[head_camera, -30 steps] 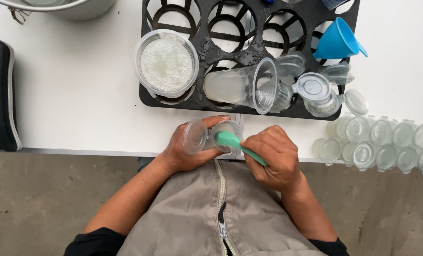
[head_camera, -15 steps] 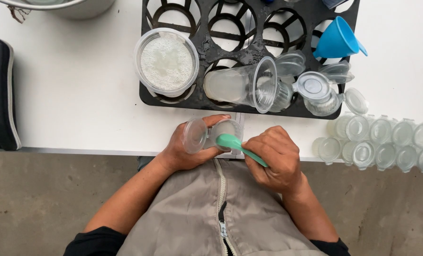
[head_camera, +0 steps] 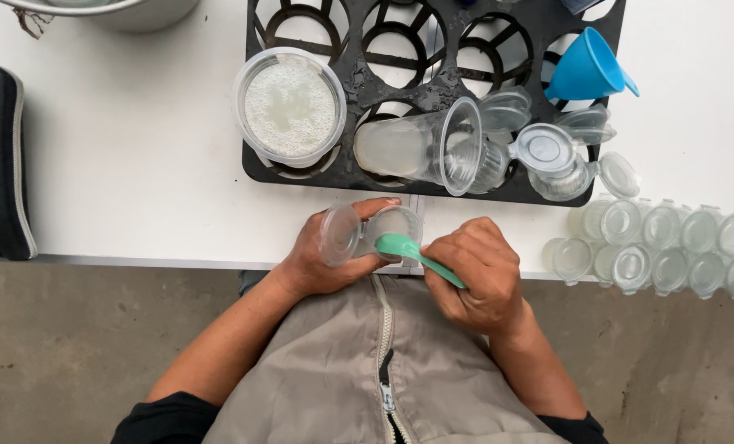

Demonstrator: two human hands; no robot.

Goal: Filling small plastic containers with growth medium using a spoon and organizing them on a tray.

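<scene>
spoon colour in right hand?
Green spoon, held in the right hand; head view.

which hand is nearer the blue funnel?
Right. The right hand holds the green spoon below and left of the blue funnel; the left hand, gripping the small clear cup, sits farther left.

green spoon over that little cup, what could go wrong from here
1. The left hand holds the small clear cup past the table edge, above the lap. Anything slipping off the green spoon in the right hand would probably land on the grey vest.
2. The cup's hinged lid hangs open beside the spoon and might get in its way.
3. The big clear cup lies on its side in the black tray; a bump might roll it.
</scene>
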